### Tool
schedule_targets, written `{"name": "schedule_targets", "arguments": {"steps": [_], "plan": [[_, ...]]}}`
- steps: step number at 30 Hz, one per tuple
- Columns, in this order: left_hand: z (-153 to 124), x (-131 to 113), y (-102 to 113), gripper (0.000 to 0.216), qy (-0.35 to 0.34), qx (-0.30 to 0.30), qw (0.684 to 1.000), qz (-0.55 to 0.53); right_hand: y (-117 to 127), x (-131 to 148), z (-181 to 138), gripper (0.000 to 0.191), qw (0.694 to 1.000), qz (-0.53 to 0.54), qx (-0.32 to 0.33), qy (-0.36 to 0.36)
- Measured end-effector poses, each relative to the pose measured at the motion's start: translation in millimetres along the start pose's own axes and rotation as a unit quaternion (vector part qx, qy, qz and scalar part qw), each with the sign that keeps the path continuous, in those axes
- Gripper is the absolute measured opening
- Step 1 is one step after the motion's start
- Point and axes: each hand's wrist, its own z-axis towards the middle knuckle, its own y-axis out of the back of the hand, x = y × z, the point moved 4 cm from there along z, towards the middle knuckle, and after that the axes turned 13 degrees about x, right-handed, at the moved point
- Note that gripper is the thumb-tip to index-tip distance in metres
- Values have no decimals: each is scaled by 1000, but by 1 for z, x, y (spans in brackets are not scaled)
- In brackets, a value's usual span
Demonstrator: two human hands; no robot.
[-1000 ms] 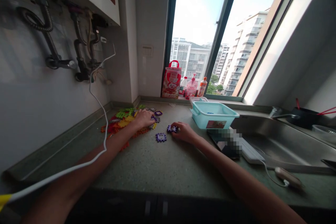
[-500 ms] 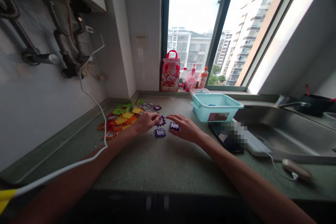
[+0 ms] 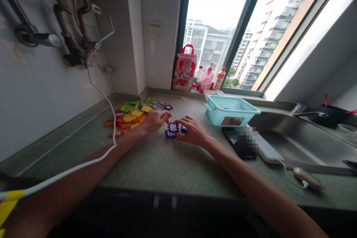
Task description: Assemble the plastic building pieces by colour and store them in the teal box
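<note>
Evidently the purple toy tiles (image 3: 172, 130) lay on the table (image 3: 167, 167) between the hands. The right hand (image 3: 193, 132) curled its fingers onto them; the left hand (image 3: 154, 121) was half open, its grip unclear. The tiles seemed light, stiff plastic, best pinched by the edges.

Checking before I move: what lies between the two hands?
Purple tiles on the counter, between left hand and right hand; the head view shows it.

pixelated patch (image 3: 247, 138) over dark device, purple tiles (image 3: 173, 130) partly under right hand (image 3: 192, 132), forearms cut off below
</note>
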Motion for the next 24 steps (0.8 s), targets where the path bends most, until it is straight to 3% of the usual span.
{"name": "schedule_targets", "arguments": {"steps": [6,9,12,18,24], "plan": [[-5,15,30,38,47,-103,980,167,-13,5,6,44,998,14,62,20],[13,27,36,30,97,-70,969,218,-3,0,3,55,999,13,50,14],[49,40,35,32,126,-5,962,243,14,-15,-7,58,999,-1,31,-27],[119,59,20,41,130,75,948,279,18,-47,-27,61,990,7,99,-98],[129,60,9,19,130,63,936,319,10,-51,-20,47,989,37,106,-94]]}}
